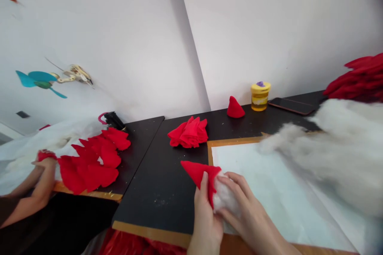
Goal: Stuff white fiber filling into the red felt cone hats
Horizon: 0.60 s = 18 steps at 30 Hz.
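A red cone-shaped cloth piece (pixel 196 170) points to the upper left, with a wad of white stuffing (pixel 226 196) at its open end. Wrapped round the cone's lower side is my left hand (pixel 206 215), its thumb on the red cloth. My right hand (pixel 247 207) grips the white stuffing at the cone's mouth, fingers curved over it. Beyond my hands lies a heap of red cloth pieces (pixel 190 132), and a single red cone (pixel 235 108) stands upright near the wall.
White stuffing (pixel 344 155) is piled on the right over a white sheet (pixel 269 183). A yellow-lidded jar (pixel 259 97) and a phone (pixel 291 106) stand behind. At left, another person's hands (pixel 44 159) hold red cloth beside filled red cones (pixel 95 161).
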Each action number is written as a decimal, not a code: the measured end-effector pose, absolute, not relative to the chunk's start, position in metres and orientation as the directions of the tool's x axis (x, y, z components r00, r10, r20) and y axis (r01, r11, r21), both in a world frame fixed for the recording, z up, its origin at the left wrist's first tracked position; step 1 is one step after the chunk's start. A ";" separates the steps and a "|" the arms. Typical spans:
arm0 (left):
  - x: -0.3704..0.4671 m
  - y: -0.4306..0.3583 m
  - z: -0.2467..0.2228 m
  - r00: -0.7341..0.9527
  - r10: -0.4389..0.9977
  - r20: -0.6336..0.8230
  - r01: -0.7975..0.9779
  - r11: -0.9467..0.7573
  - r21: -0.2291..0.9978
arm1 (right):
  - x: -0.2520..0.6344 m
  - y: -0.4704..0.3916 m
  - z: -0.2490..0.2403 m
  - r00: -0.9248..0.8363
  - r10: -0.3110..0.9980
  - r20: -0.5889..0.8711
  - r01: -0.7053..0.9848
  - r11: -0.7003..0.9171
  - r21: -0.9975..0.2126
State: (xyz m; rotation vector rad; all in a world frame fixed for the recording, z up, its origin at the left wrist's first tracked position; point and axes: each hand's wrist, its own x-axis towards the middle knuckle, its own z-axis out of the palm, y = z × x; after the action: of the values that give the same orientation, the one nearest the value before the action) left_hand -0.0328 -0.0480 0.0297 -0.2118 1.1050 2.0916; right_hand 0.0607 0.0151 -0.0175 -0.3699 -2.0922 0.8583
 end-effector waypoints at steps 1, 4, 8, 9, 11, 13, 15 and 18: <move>-0.028 -0.050 0.028 -0.710 0.550 -0.440 -0.674 -0.351 0.650 | 0.058 0.013 -0.020 -0.595 0.518 0.615 -0.049 0.741 -0.670; -0.017 -0.057 0.025 -0.676 0.595 -0.435 -0.697 -0.324 0.640 | 0.060 0.016 -0.018 -0.574 0.457 0.680 -0.102 0.784 -0.613; -0.012 -0.059 0.024 -0.674 0.571 -0.469 -0.702 -0.296 0.648 | 0.067 0.022 -0.013 -0.586 0.466 0.663 -0.152 0.741 -0.654; -0.012 -0.058 0.024 -0.685 0.558 -0.469 -0.694 -0.306 0.651 | 0.068 0.021 -0.012 -0.574 0.492 0.655 -0.138 0.730 -0.669; -0.012 -0.054 0.025 -0.705 0.549 -0.449 -0.676 -0.332 0.657 | 0.068 0.019 -0.013 -0.541 0.546 0.640 -0.092 0.718 -0.690; -0.011 -0.051 0.026 -0.725 0.551 -0.412 -0.651 -0.355 0.671 | 0.067 0.017 -0.014 -0.530 0.568 0.630 -0.081 0.705 -0.705; -0.009 -0.049 0.024 -0.762 0.529 -0.374 -0.601 -0.362 0.713 | 0.063 0.016 -0.015 -0.541 0.568 0.621 -0.124 0.676 -0.726; -0.009 -0.047 0.016 -0.840 0.451 -0.301 -0.478 -0.354 0.804 | 0.055 0.014 -0.016 -0.560 0.646 0.520 -0.161 0.530 -0.832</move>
State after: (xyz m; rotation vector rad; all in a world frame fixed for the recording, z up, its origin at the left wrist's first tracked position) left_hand -0.0093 -0.0472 0.0160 -0.0371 1.3204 2.2032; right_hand 0.0553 0.0136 -0.0156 -0.3980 -1.8756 1.1354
